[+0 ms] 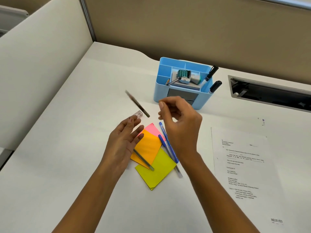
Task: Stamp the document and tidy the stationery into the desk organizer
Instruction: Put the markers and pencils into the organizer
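Your left hand is open with straight fingers and your right hand is loosely curled; neither grasps anything. The dark pen shows blurred and free of both, its clear cap at your left fingertips. The document lies to your right, bearing a RECEIVED mark. That loose pen may skid away short of the blue organizer, and the cap could stray

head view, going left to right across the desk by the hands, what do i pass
left hand → sticky notes → right hand → document
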A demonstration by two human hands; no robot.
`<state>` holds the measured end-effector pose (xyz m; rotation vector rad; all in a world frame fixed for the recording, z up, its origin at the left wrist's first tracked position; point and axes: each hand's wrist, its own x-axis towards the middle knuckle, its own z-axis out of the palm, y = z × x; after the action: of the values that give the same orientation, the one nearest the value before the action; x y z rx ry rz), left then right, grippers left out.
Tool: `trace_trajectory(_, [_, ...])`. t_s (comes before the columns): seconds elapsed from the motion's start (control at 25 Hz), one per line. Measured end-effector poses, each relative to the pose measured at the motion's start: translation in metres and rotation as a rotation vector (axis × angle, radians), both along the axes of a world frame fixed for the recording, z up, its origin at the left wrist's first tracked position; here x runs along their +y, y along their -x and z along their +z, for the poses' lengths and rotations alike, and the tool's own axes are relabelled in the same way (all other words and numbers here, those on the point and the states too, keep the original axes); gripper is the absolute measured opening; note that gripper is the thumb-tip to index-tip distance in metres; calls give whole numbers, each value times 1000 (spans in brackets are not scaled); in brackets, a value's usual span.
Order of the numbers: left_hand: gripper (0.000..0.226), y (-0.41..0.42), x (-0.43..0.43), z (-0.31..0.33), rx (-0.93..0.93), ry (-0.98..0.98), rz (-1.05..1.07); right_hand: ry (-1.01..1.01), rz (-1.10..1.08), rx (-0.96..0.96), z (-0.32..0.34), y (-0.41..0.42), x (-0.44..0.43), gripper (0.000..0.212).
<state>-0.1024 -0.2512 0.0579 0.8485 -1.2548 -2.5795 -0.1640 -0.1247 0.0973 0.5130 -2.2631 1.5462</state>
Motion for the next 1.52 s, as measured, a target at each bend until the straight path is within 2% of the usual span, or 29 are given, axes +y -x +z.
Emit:
trace_trajectory(0.08, [30,5,-4,-1,27,25,-65,-48,-2,-21,-1,12,-3,7])
trace_trajectory(0.16, [21,11,-4,-3,-30,151,-84,-73,-20,-67,-10,16,-5,7])
trace_trajectory(0.24, [14,13,-7,-10,-141,419,25,-100,-38,-97,-21,15,-5,6])
trace_trajectory(0.32, [13,14,-18,-17,-225,810,169,-117,-33,-116,-31,12,-2,6])
trace_trajectory(0.4, [13,18,-32,-23,-241,993,171,-135,-29,-141,-40,9,-1,7])
trace_trajectory(0.6, [16,29,-29,-38,-190,1178,-46,-259,-73,-183,-62,10,-1,11])
trace_trajectory(0.8, [17,24,-21,-50,-125,1371,-11,-532,-80,-250,-83,27,0,20])
trace_trajectory(0.96, [20,14,-29,-62,-168,1459,0,-647,-28,-265,-89,36,-3,17])
trace_trajectory(1.12, [35,6,-43,-76,-225,1578,-173,-729,-34,-222,-83,38,-2,18])
trace_trajectory(1.2, [42,4,-48,-80,-250,1639,-271,-695,-44,-187,-73,36,2,19])
trace_trajectory(1.28, [48,3,-51,-83,-256,1679,-336,-555,-44,-132,-55,33,5,17])
trace_trajectory(1.36, [49,3,-53,-85,-253,1701,-350,-435,-74,35,-33,30,8,16])
trace_trajectory(1.52, [49,2,-50,-84,-250,1713,-316,-354,-182,396,1,45,5,17])
